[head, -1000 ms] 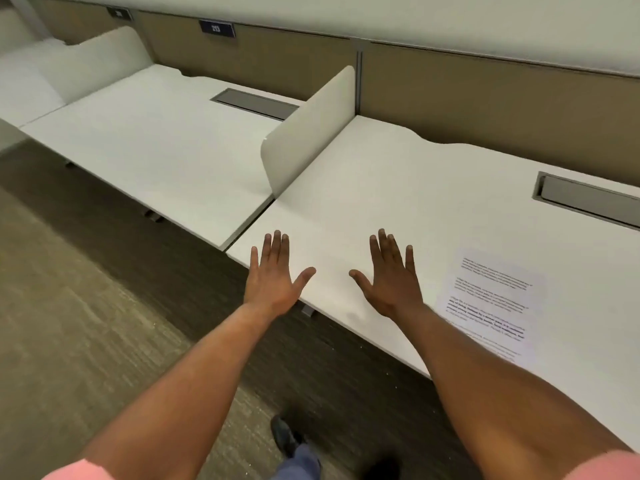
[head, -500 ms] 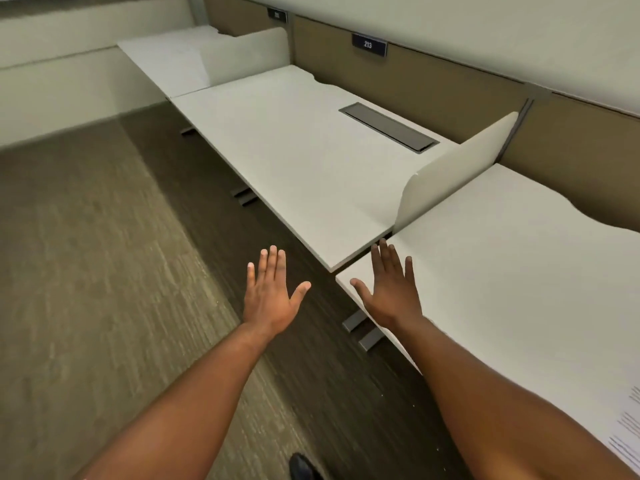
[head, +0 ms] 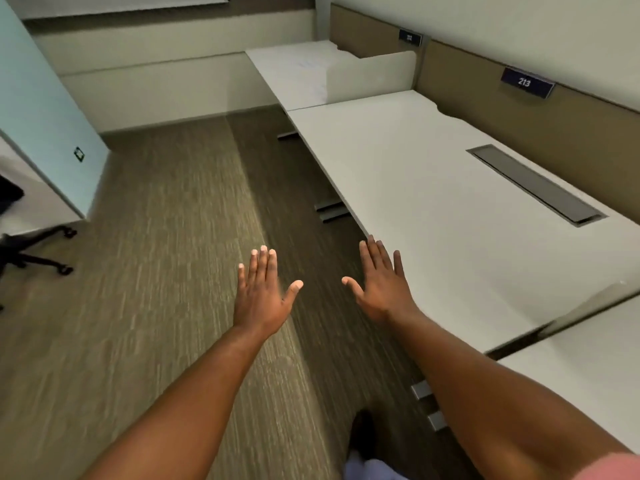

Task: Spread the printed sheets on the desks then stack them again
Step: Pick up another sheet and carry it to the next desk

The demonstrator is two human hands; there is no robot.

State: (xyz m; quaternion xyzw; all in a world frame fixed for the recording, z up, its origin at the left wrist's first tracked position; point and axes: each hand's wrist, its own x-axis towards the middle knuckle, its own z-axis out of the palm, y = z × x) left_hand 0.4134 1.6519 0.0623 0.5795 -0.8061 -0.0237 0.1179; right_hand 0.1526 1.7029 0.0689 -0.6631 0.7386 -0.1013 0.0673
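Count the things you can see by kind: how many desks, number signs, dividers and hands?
Desks: 3 (far, middle, near)
Number signs: 2 (213, far one, too blurred to read)
Dividers: 2 (far, near)
Hands: 2 (left, right), both open and holding nothing
Total: 9

- White desk (head: 433, 209) has a grey cable hatch (head: 535, 184) set flush into its top.
- Far desk (head: 287, 69) carries a faint sheet (head: 313, 77).
- Carpeted floor (head: 156, 237) lies beneath.
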